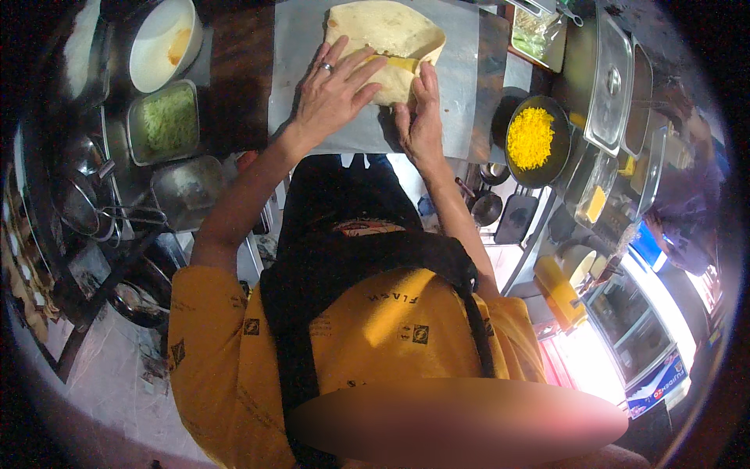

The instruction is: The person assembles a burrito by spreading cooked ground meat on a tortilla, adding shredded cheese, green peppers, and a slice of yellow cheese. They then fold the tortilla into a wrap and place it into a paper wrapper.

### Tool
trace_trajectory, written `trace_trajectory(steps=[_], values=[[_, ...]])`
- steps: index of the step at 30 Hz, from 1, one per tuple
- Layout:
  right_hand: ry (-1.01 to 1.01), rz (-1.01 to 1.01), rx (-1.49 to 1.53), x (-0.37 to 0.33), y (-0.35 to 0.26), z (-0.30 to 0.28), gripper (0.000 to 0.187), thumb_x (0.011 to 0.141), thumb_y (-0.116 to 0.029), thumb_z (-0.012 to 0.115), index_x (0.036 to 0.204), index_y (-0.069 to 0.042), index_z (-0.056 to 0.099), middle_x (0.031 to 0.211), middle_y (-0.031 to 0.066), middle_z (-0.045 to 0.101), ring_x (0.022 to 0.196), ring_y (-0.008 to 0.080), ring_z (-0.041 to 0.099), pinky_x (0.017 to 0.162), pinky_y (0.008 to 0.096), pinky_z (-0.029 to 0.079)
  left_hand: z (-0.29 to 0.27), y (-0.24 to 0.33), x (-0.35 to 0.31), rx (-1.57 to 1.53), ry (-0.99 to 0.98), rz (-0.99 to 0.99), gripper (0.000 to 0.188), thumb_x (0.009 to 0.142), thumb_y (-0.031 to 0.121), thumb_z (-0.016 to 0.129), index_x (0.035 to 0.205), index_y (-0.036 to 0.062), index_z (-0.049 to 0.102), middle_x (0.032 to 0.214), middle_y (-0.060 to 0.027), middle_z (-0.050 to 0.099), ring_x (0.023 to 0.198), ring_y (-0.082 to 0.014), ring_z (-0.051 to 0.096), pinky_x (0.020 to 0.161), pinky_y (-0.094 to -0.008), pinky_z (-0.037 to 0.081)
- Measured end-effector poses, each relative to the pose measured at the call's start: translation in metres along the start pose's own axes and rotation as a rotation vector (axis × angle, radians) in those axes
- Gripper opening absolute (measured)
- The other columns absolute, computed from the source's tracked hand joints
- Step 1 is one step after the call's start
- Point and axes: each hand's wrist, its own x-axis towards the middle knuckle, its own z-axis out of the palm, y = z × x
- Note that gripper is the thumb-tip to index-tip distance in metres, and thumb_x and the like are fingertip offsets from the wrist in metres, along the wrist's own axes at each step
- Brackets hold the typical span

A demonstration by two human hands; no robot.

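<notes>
A pale round flatbread (387, 27) lies on a white sheet (301, 86), its near part folded up over a yellow filling that shows as a strip along the fold. My left hand (332, 90), with a ring on one finger, rests across the left of the fold, fingers spread and pressing on the bread. At the fold's right end my right hand (422, 117) grips the bread's edge, fingers along its side and thumb at the near edge. What else is inside the fold is hidden.
Right of the sheet stands a dark pan (539, 173) of shredded yellow food. To the left are a white bowl (144, 59), a metal tray of shredded green vegetable (164, 121) and another metal tray (187, 195). A lidded steel container (609, 86) and another person (680, 195) are farther right.
</notes>
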Motion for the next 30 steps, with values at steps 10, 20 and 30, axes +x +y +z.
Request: trace_trajectory(steps=[10, 20, 30], values=[[0.004, -0.191, -0.263, 0.004, 0.010, 0.007, 0.067, 0.086, -0.023, 0.063, 0.141, -0.003, 0.031, 0.140, 0.0247, 0.035, 0.130, 0.0437, 0.035, 0.110, 0.0542, 0.025, -0.001, 0.000, 0.000, -0.011, -0.011, 0.000, 0.040, 0.087, 0.035, 0.061, 0.125, 0.0212, 0.060, 0.127, -0.0016, 0.056, 0.126, -0.0309, 0.044, 0.109, -0.0461, 0.032], [-0.070, -0.189, -0.236, 0.014, -0.002, -0.005, 0.082, 0.066, -0.032, 0.079, 0.137, -0.014, 0.043, 0.130, 0.0264, 0.042, 0.121, 0.0459, 0.041, 0.103, 0.0505, 0.035, -0.013, -0.007, -0.001, -0.037, -0.206, 0.083, 0.081, 0.075, 0.058, 0.064, 0.143, 0.0226, 0.039, 0.138, -0.0079, 0.042, 0.131, -0.0340, 0.035, 0.113, -0.0475, 0.024], [-0.114, -0.270, -0.413, 0.017, 0.010, -0.004, 0.085, 0.067, -0.037, 0.078, 0.138, -0.009, 0.040, 0.129, 0.0201, 0.042, 0.118, 0.0400, 0.045, 0.099, 0.0474, 0.040, -0.015, -0.013, 0.002, -0.012, -0.245, 0.168, 0.086, 0.071, 0.054, 0.068, 0.142, 0.0161, 0.037, 0.138, -0.0111, 0.041, 0.129, -0.0315, 0.038, 0.111, -0.0445, 0.029]])
